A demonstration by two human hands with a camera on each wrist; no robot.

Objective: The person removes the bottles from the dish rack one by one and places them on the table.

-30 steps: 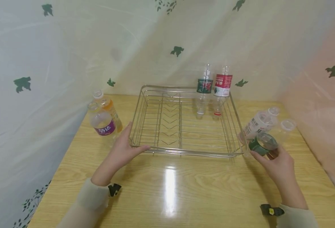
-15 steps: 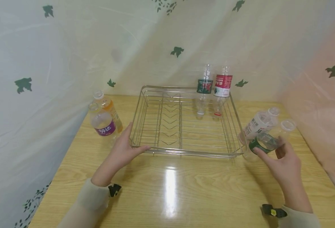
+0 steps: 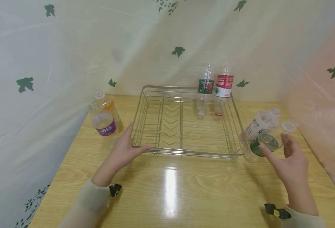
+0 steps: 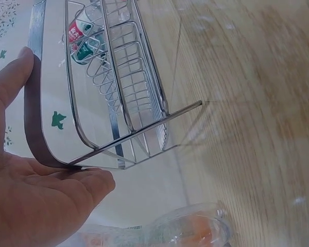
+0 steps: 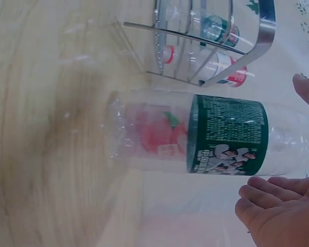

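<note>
A metal wire dish rack (image 3: 170, 86) stands on the wooden table. My left hand (image 3: 121, 152) rests at its front left corner, thumb and fingers spread along the rim; the left wrist view shows the fingers lying outside that corner. Beyond the front right corner, a clear plastic bottle with a green label (image 5: 232, 136) stands upright on the table. My right hand (image 3: 292, 164) is beside this bottle, thumb and fingers apart on either side and not wrapped around it.
Two bottles hang neck down at the rack's back right, one green-labelled (image 3: 205, 86), one red-labelled (image 3: 224, 85). Left of the rack stand a purple-labelled bottle (image 3: 107, 128) and an orange-labelled one (image 3: 110, 106). A pale-labelled bottle (image 3: 258, 125) and other clear bottles stand at right.
My right hand has loosened from the green-labelled bottle and drawn back to the right, its fingers spreading. The bottle stays by the rack's corner. My left hand keeps its place.
</note>
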